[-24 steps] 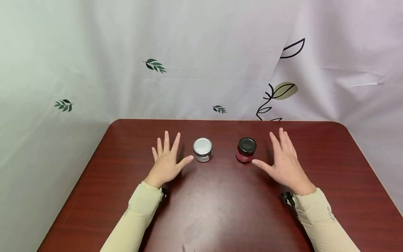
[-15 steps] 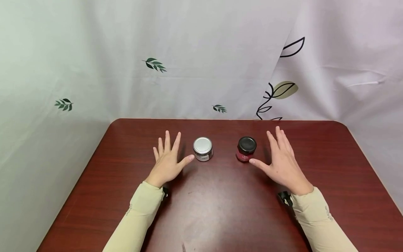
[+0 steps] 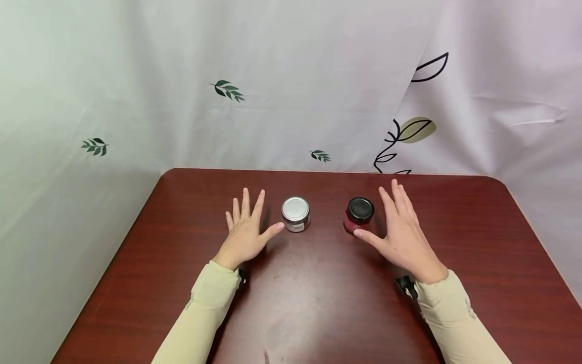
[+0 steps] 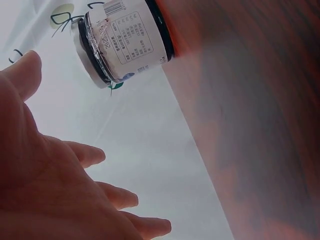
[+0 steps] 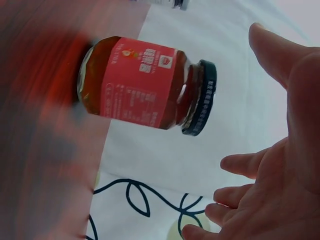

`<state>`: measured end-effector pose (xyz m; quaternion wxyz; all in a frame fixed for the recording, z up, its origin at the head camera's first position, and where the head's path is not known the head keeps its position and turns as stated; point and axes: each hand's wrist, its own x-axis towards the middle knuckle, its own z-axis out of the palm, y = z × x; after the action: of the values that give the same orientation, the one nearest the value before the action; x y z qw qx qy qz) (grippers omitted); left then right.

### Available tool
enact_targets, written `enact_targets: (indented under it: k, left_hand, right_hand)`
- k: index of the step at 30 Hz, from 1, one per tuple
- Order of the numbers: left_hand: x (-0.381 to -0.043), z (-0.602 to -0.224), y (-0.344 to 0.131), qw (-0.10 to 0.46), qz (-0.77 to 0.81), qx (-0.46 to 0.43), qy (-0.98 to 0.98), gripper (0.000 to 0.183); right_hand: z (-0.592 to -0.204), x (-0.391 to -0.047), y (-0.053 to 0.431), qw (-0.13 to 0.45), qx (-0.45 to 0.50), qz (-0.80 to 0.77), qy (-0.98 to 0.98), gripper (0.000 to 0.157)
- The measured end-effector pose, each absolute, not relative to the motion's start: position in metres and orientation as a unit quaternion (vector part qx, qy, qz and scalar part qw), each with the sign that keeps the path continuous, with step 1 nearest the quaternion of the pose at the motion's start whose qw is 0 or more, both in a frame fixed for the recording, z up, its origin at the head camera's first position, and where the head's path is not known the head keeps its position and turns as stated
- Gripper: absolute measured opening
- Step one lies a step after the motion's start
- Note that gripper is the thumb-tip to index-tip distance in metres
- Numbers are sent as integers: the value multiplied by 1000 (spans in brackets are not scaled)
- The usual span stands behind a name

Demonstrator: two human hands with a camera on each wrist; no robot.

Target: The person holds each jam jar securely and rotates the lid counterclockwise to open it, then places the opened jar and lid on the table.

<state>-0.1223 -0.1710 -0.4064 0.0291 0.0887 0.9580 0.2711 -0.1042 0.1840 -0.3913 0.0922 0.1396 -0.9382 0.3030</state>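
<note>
A jar with a silver lid [image 3: 295,214] stands upright on the table; the left wrist view shows its white printed label [image 4: 132,40]. My left hand [image 3: 245,236] is just left of it, fingers spread, thumb near its side, holding nothing. Farther right stands a jar with a black lid [image 3: 360,212], whose red label [image 5: 140,82] and reddish-brown contents show in the right wrist view. To its right my right hand [image 3: 404,240] stays spread, the thumb overlapping the jar's lower front in the head view. Beside the jar's lid in the right wrist view, the fingers [image 5: 240,165] stand apart from it.
The dark red wooden table [image 3: 309,303] has rounded far corners. Behind it hangs a white cloth [image 3: 291,76] printed with leaves, and it also covers the sides. A gap of bare table lies between the two jars.
My right hand has moved left, closer to the black-lidded jar. The left hand keeps nearly the same place by the silver-lidded jar. The head view has shifted slightly.
</note>
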Motion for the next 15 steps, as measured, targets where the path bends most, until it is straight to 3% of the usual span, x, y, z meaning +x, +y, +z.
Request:
enact_targets:
  k: [15]
  left_hand:
    - [-123, -404, -170, 34, 277, 90, 956, 94]
  right_hand:
    - [-382, -108, 158, 90, 153, 307, -935, 108]
